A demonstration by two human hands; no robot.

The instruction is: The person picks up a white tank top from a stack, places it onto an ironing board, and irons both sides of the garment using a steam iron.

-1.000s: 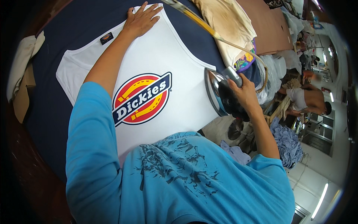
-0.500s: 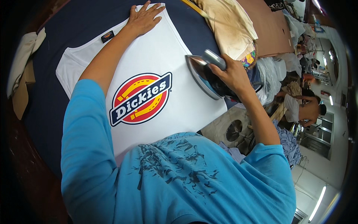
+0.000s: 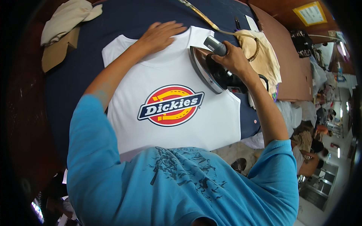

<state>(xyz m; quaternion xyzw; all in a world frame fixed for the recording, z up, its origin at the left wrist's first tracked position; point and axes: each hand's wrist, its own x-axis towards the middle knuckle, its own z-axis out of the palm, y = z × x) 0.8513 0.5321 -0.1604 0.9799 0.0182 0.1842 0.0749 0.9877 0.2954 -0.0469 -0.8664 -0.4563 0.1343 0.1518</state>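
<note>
A white sleeveless top (image 3: pixel 132 132) lies front up on a dark blue covered table, its neck and straps toward the far side. A round red and yellow print with a dark slanted band (image 3: pixel 171 105) is on its chest. My left hand (image 3: pixel 162 37), fingers stretched out and slightly blurred, is at the neckline between the straps; whether it presses on the fabric, I cannot tell. My right hand (image 3: pixel 236 59) is closed around the grey handle of a clothes iron (image 3: pixel 205 67). The iron rests on the top's right side near the armhole, its tip pointing away from me.
Cream fabric (image 3: pixel 264 56) lies right of the iron, with a coiled cord (image 3: pixel 256 48) over it. A cardboard piece (image 3: pixel 58 51) and folded cream cloth (image 3: pixel 69 20) are at far left. A brown board (image 3: pixel 283 60) borders the right; plastic bags and people are beyond.
The view has turned, bringing the whole top further right in the picture. My left hand has shifted from a strap to the neckline, and the iron sits closer to the right strap. The neck label no longer shows.
</note>
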